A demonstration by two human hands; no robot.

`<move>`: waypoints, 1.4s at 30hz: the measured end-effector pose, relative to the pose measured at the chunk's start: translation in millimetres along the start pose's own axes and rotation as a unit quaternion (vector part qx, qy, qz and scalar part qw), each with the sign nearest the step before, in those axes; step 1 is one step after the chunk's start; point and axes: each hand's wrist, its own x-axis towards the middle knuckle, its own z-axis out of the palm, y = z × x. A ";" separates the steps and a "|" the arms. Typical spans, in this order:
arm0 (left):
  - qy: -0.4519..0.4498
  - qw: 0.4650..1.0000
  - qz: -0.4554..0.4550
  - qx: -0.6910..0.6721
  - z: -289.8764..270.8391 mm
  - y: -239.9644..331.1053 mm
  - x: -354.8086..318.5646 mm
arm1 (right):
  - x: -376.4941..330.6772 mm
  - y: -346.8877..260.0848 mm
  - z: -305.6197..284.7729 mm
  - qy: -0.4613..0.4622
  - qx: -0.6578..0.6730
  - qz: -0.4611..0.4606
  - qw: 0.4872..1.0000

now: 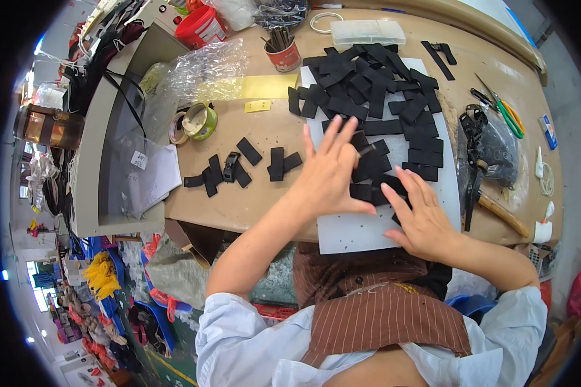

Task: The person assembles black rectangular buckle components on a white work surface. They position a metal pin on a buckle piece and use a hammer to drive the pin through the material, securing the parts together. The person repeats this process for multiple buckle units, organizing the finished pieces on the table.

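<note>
Since nearly every piece here is the same flat black, I'd worry first about the loose strips [249, 151] left of the left hand [329, 174]; a sideways forearm swing could scatter them. That hand is spread wide, gripping nothing I can see, over the strips between the hands [371, 169]. A dragging finger could knock those crooked, though I can't tell if any fingertip is touching. Just ahead of it, the heap [361, 74] is piled loosely enough that a nudge could slide bits down the white board [348, 237]. The right hand [426, 216] is also open, nothing visibly held, fingers half-stretched near the same strips, so the two could bump over them. Right of it, the wooden handle [505, 216] looks easy to elbow.

Counts, left to right: two tape rolls [201, 121] ahead-left of the left hand, about seven loose strips (they overlap, so don't quote me), one buckle [230, 166] among them, one red tin [284, 58] ahead of that hand, one heap too tangled to count, one wooden handle, one pair of scissors [510, 117] ahead-right of the right hand.
</note>
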 end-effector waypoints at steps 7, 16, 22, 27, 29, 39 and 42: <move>0.013 0.997 -0.005 -0.069 4.5 -12.7 -16.1 | 34.2 -23.4 22.6 0.043 -0.020 0.034 0.998; 0.208 0.952 -0.204 -0.093 0.3 -40.3 -95.3 | 116.4 -60.4 69.5 0.080 0.054 -0.097 0.991; 0.273 0.892 -0.355 0.069 -47.6 -100.2 -110.9 | 234.2 -80.3 93.3 0.135 0.158 -0.141 0.968; 0.323 0.884 -0.287 0.179 -51.6 -98.2 -146.0 | 274.1 -37.5 45.2 0.133 -0.119 -0.010 0.984; 0.317 0.871 -0.365 0.081 -50.6 -71.8 -141.9 | 264.9 -7.7 33.0 0.100 -0.186 0.047 0.976; 0.297 0.879 -0.372 0.001 -34.7 -10.3 -140.6 | 212.1 20.5 17.4 0.077 0.188 -0.036 0.979; 0.290 0.883 -0.368 -0.008 -37.3 3.9 -139.4 | 177.9 17.2 13.7 0.021 0.259 -0.067 0.963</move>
